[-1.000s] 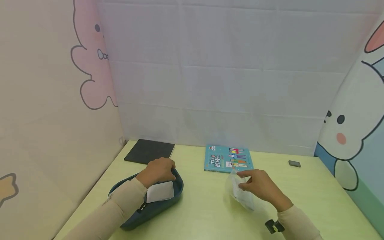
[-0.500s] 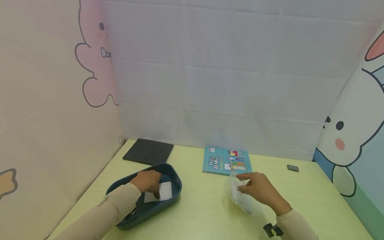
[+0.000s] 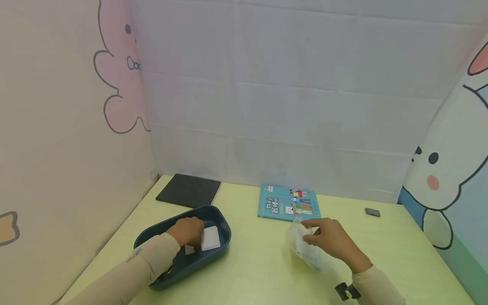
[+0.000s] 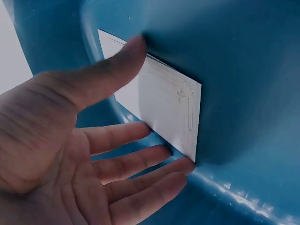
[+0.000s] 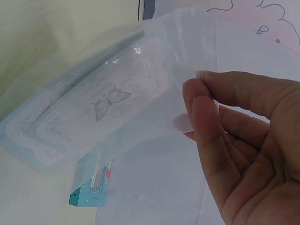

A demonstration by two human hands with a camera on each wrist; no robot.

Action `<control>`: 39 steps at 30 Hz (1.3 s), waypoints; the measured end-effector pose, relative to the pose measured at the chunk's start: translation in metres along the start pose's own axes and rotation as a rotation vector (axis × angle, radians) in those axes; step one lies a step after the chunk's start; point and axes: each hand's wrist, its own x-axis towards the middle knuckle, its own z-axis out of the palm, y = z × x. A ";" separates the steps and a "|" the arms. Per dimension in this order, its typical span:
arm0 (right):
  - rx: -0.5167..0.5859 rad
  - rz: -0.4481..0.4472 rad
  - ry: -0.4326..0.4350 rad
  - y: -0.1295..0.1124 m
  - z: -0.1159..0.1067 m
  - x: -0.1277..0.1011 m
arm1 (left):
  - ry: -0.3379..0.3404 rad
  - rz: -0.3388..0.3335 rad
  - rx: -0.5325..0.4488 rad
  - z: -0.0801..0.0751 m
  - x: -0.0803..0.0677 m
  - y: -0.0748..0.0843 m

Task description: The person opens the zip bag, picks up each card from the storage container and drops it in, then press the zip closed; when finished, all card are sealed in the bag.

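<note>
Compared with the earlier head frame, the left hand (image 3: 187, 231) has been moving off the far rim and down into the blue tray (image 3: 219, 216); it is now resting on the white card (image 3: 211, 238) lying on the tray floor, while the right hand (image 3: 331, 239) has hardly been shifting.

Left grip: the wrist view is showing straight fingers (image 4: 140, 168) reaching the card's lower corner and the thumb lying across its upper edge. The fingers are touching and pressing, not yet pinching, so the card (image 4: 164, 103) is not being lifted. It is sitting flat against the curved tray wall (image 4: 243, 56).

Right grip: thumb and forefinger (image 5: 199, 105) are pinching the open mouth of a clear plastic sleeve (image 5: 140, 79), which is holding a pale printed card with a butterfly (image 5: 93, 112). The sleeve (image 3: 305, 248) is hanging above the green table (image 3: 259, 262), just in front of the teal booklet (image 3: 288, 202). A dark pad (image 3: 189, 191) and a small grey block (image 3: 372, 212) are lying further back.

Risks, as judged from this position:
- The flat card is offering no free edge; fingertips may be sliding it along the smooth tray instead of raising it.
- Pressing at one corner may be bending or creasing it.
- The light sleeve pinch is leaving the mouth open, so tilting it could be letting the inner card slip out.
</note>
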 end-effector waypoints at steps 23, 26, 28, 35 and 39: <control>0.010 0.002 0.003 0.001 0.000 0.001 | -0.029 -0.002 -0.025 0.000 0.002 -0.003; 0.010 -0.002 0.007 0.002 0.001 0.001 | -0.026 -0.003 -0.017 -0.003 0.000 -0.003; 0.010 -0.007 0.010 0.002 0.001 0.001 | -0.025 -0.007 -0.017 -0.006 -0.002 -0.002; 0.008 -0.010 0.008 0.002 0.001 0.001 | 0.002 -0.026 0.008 -0.025 -0.008 -0.002; 0.006 -0.001 0.007 0.001 0.002 0.001 | 0.017 -0.026 -0.031 -0.034 -0.009 -0.003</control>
